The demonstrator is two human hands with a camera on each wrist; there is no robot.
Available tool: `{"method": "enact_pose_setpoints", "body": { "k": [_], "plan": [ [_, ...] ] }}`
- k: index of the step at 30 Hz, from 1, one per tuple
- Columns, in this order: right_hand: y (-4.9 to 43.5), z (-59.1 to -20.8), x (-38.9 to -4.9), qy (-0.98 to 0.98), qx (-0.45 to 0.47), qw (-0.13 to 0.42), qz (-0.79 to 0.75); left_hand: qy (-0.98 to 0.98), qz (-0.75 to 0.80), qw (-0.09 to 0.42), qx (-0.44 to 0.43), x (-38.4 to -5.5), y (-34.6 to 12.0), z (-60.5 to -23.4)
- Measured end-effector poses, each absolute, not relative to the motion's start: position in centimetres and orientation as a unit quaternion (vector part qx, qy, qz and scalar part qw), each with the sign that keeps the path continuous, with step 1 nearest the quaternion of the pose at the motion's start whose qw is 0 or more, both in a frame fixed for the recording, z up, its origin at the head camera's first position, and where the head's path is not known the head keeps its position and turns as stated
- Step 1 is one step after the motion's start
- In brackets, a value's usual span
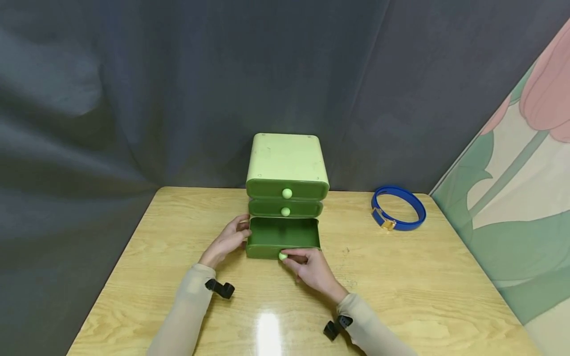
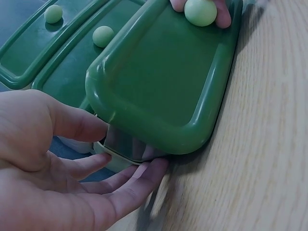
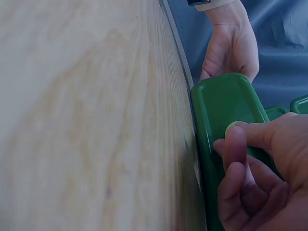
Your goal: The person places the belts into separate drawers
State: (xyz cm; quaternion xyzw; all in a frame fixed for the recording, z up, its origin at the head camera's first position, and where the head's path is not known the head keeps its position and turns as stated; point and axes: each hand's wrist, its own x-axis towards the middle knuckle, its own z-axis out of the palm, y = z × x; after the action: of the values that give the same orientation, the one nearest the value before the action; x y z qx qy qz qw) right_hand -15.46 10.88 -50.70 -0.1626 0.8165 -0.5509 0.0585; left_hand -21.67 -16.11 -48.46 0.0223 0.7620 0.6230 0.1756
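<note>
A small cabinet (image 1: pixel 287 158) with a pale green shell and three dark green drawers stands at the table's back edge. Its bottom drawer (image 1: pixel 282 232) is pulled out, the bare green inside showing from above. My right hand (image 1: pixel 313 269) pinches that drawer's round pale green knob (image 1: pixel 282 256) between thumb and index finger, the other fingers curled below. On the cabinet's left side, my left hand (image 1: pixel 229 240) rests its fingertips (image 2: pixel 156 168) against the shell's lower edge. Its thumb lies just behind the drawer front (image 2: pixel 159 82). The upper two drawers (image 1: pixel 267 189) are closed.
A coiled blue belt (image 1: pixel 418 210) with a gold buckle (image 1: pixel 389 225) lies at the back right of the wooden table (image 1: pixel 401 287). A dark curtain (image 1: pixel 200 99) hangs behind the table, and a flower-patterned cloth (image 1: pixel 525 188) is at the right.
</note>
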Motion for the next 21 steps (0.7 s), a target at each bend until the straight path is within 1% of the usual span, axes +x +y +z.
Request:
{"method": "enact_pose_setpoints", "body": {
  "k": [9, 15, 21],
  "plan": [
    [11.0, -50.2, -15.0, 0.823, -0.155, 0.074, -0.541, 0.761, 0.624, 0.173, 0.022, -21.8, -16.1, -48.1],
    [11.0, -50.2, -14.3, 0.83, -0.149, 0.076, -0.532, 0.756, 0.628, 0.184, 0.014, -21.8, -16.1, -48.1],
    [10.9, -50.0, -13.9, 0.837, -0.15, 0.071, -0.521, 0.755, 0.632, 0.175, 0.012, -21.9, -15.9, -48.2]
  ]
}}
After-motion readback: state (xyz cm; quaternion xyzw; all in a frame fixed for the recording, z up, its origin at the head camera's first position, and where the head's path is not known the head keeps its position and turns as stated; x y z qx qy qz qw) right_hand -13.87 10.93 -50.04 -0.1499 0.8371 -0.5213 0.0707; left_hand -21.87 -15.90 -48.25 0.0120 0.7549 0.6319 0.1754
